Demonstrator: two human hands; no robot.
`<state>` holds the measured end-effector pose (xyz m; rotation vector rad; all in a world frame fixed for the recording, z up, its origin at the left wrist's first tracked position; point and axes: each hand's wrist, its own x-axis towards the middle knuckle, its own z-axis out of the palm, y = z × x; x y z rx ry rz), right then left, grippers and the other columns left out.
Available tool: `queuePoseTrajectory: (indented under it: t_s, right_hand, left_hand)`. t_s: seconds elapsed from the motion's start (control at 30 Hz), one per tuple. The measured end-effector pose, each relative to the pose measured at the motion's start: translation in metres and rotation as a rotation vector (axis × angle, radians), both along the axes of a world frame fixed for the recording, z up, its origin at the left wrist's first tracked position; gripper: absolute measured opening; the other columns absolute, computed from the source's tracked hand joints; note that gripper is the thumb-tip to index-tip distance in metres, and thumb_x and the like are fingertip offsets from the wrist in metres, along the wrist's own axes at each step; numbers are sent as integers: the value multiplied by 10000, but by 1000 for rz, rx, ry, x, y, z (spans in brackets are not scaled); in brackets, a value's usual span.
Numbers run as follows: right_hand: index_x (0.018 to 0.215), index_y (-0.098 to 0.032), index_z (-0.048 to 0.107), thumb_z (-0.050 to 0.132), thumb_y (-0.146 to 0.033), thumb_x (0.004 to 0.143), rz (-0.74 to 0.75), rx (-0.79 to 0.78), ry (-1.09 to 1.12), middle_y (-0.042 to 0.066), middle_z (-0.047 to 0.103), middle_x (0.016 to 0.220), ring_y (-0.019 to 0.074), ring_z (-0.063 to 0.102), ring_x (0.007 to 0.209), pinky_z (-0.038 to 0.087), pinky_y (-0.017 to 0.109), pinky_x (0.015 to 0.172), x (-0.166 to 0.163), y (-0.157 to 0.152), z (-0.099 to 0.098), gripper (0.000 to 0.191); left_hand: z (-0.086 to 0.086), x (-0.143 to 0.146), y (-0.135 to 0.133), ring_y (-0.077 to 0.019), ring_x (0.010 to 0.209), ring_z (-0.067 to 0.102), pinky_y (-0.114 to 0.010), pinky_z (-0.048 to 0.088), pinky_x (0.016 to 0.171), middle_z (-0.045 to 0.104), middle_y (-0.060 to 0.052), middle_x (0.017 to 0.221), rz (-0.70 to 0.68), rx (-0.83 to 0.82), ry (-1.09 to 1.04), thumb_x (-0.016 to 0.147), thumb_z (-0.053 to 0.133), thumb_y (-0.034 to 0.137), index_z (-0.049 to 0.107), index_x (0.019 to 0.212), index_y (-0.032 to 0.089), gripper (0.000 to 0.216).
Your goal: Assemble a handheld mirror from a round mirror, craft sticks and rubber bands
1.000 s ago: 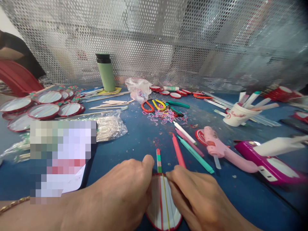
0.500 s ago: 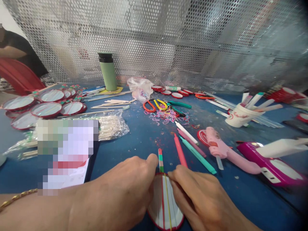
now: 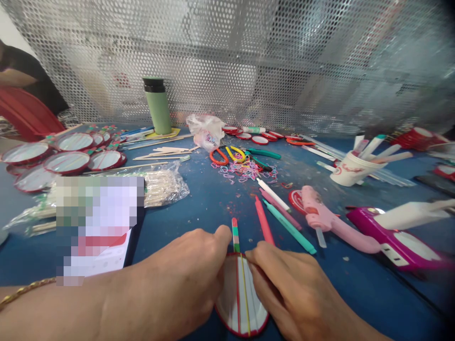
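Between my two hands at the lower middle is a round white disc with a red rim (image 3: 243, 312), crossed lengthwise by red and yellow bands. A flat stick striped red, teal, pink and green (image 3: 235, 235) sticks out from its far edge. My left hand (image 3: 201, 272) has its fingers closed at the disc's left upper rim. On the opposite side my right hand (image 3: 289, 284) pinches the right upper rim. Fingertips of both hands are mostly hidden behind the knuckles. Just beyond lie a red marker (image 3: 264, 220) and a teal marker (image 3: 289, 227).
On the left are a phone (image 3: 103, 232), a bag of sticks (image 3: 165, 184) and several rimmed discs (image 3: 67, 162). Coloured rubber bands (image 3: 241, 169) and pliers (image 3: 263, 153) lie mid-table. To the right sit a pink glue gun (image 3: 330, 222), a purple device (image 3: 394, 237) and a paper cup (image 3: 355, 169).
The view has shifted slightly. Both hands keep almost the same grip on the disc, and nothing on the table has visibly moved.
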<state>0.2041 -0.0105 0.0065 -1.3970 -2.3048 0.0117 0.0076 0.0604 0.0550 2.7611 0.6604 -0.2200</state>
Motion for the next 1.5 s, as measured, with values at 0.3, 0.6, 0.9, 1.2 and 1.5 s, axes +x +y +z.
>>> queuePoseTrajectory:
  t_s: [0.3, 0.6, 0.9, 1.2, 1.5]
  right_hand:
    - [806, -183, 530, 383, -37, 924, 19, -13, 19, 7, 573, 691, 127, 565, 570, 417, 245, 539, 2, 1, -2, 238]
    - [805, -184, 521, 373, -56, 939, 23, -15, 25, 0, 574, 682, 118, 560, 558, 386, 245, 530, 2, 0, -2, 238]
    - [802, -183, 510, 382, -53, 934, 20, -30, 37, -2, 568, 691, 125, 568, 569, 379, 255, 532, 2, 2, -4, 226]
    - [812, -183, 528, 380, -57, 936, -5, -34, 49, 2, 591, 686, 129, 591, 587, 403, 255, 551, 2, 1, -4, 230]
    - [816, -180, 526, 380, -58, 942, 12, -40, 50, 1, 571, 687, 131, 576, 569, 385, 265, 528, 2, 3, -4, 228]
  left_hand:
    - [-1, 0, 1, -252, 874, 581, -363, 466, 754, 496, -26, 581, -18, -3, -3, 779, 545, 69, 640, 781, 215, 174]
    - [1, 6, 2, -277, 913, 572, -384, 457, 780, 459, -31, 540, -130, 74, 96, 704, 578, -19, 599, 616, 185, 223]
    - [3, 8, 4, -269, 889, 555, -383, 459, 762, 479, -48, 557, -225, 147, 214, 733, 593, 24, 611, 587, 176, 212]
    - [-9, 6, 6, -225, 805, 539, -340, 437, 723, 399, -27, 508, -99, 126, 85, 824, 504, 112, 596, 628, 185, 229]
    - [-25, 2, 9, -231, 833, 565, -347, 441, 748, 442, -19, 552, -13, 46, 24, 792, 542, 95, 563, 649, 184, 169]
